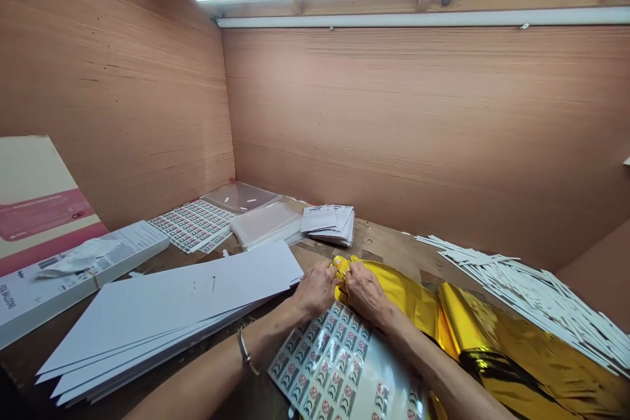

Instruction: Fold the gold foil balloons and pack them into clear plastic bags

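My left hand (315, 289) and my right hand (367, 293) meet at the crumpled end of a gold metallic foil sheet (492, 341), with fingers pinched on it. The foil spreads to the lower right in shiny folds. Under my forearms lies a sheet of small printed stickers (332, 361) in a clear glossy backing, its lower part cut off by the frame. A stack of white card sheets (162, 315) fans out beside my left hand. A metal bangle (243, 349) circles my left wrist.
A heap of white strips (531, 295) lies at the right. Further sticker sheets (191, 226), clear plastic sleeves (266, 223) and a pile of printed leaflets (329, 223) lie at the back. A flat printed box (73, 269) sits left. Wooden walls enclose the bench.
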A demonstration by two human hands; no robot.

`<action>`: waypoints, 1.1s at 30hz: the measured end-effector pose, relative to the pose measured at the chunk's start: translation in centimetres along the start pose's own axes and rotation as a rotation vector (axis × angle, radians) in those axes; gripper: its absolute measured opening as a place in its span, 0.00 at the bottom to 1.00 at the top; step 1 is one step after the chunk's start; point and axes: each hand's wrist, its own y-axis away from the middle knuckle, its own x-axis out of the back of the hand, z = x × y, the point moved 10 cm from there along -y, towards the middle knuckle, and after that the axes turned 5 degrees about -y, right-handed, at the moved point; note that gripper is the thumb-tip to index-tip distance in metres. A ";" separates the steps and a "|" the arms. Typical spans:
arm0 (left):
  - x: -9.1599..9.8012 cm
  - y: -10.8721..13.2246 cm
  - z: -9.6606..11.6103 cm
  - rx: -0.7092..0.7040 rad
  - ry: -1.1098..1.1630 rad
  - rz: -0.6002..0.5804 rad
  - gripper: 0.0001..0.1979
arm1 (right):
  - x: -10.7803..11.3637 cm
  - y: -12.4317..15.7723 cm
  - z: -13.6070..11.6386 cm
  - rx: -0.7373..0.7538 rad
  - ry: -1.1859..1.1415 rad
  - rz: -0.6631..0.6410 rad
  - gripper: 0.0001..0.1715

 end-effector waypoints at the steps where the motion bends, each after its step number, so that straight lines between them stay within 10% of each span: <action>1: -0.2 -0.2 -0.2 0.001 0.006 0.010 0.10 | 0.0 -0.1 -0.1 -0.010 0.006 0.005 0.13; 14: 0.3 -0.9 -1.0 0.053 0.019 0.069 0.12 | 0.3 -0.9 2.5 -0.241 -0.323 0.081 0.09; 24: -1.6 -0.2 4.9 -0.302 -0.181 0.020 0.18 | 0.2 -0.4 8.1 -0.452 -0.932 0.239 0.20; 28: -4.0 -0.4 5.1 -0.341 -0.239 -0.096 0.12 | 3.9 1.8 11.2 -0.535 -0.959 0.420 0.20; 33: -3.7 -0.3 6.1 -0.344 -0.268 -0.093 0.12 | 11.9 10.9 22.2 -0.729 -0.711 0.733 0.22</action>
